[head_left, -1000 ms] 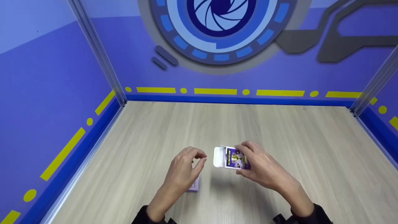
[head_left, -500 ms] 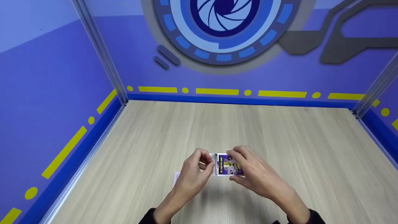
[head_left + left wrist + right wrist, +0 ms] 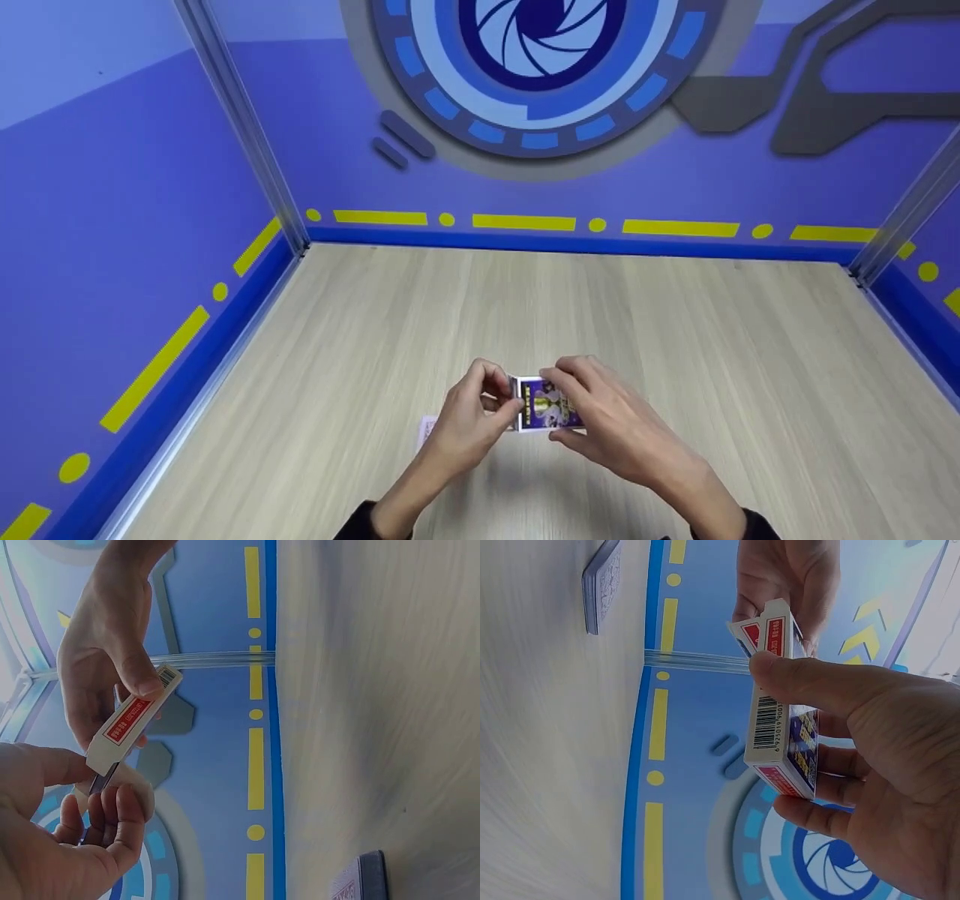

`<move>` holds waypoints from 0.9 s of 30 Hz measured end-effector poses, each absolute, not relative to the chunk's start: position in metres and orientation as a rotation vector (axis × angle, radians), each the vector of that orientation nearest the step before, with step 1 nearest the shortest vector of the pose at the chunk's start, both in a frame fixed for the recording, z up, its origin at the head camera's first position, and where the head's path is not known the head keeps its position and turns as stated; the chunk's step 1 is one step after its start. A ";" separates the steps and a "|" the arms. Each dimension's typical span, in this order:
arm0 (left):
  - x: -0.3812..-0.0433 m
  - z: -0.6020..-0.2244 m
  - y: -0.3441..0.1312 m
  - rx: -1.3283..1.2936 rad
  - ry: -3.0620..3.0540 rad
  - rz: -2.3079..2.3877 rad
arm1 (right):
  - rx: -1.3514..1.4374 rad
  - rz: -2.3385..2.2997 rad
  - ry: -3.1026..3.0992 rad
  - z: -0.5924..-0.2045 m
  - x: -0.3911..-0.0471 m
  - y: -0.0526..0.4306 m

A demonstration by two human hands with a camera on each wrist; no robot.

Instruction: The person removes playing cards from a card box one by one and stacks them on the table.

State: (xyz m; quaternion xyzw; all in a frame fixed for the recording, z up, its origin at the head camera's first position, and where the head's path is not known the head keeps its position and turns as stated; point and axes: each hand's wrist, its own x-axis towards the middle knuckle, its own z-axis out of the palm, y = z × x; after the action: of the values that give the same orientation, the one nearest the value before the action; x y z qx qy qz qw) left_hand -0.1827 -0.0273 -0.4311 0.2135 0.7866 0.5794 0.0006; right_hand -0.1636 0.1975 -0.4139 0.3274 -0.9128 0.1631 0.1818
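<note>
A small purple-and-white playing card box [image 3: 553,405] is held above the table between both hands. My right hand [image 3: 619,424] grips its right end, thumb on the barcode side [image 3: 769,724] and fingers around the far side. At the opened end, my left hand [image 3: 469,420] pinches at the end flap [image 3: 746,636] with its thumb and curled fingers. The left wrist view has the left thumb right at the box's corner. A deck of cards [image 3: 604,586] with patterned backs lies on the table, mostly behind the left hand in the head view.
The wood-grain table [image 3: 637,315] is bounded by blue printed panels [image 3: 135,187] at the left, back and right. Metal corner posts [image 3: 240,127] stand where the panels meet.
The left hand has moved right to the box's open end and taken hold there. The white flap, standing out earlier, is now folded up against the end. The box has shifted slightly nearer.
</note>
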 end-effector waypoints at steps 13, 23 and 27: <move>-0.183 -0.431 -0.029 0.672 2.490 1.811 | 0.967 0.437 -2.524 -0.418 -0.166 0.198; -0.187 -0.428 -0.038 0.650 2.434 1.838 | 0.943 0.432 -2.543 -0.418 -0.168 0.200; -0.188 -0.426 -0.041 0.694 2.506 1.819 | 0.908 0.437 -2.576 -0.418 -0.168 0.203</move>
State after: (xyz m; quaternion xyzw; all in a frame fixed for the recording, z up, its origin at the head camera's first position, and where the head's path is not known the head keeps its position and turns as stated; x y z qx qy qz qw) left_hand -0.1877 -0.0415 -0.4255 0.2187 0.7896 0.5731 -0.0159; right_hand -0.1682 0.2026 -0.4176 0.3226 -0.9148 0.1553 0.1868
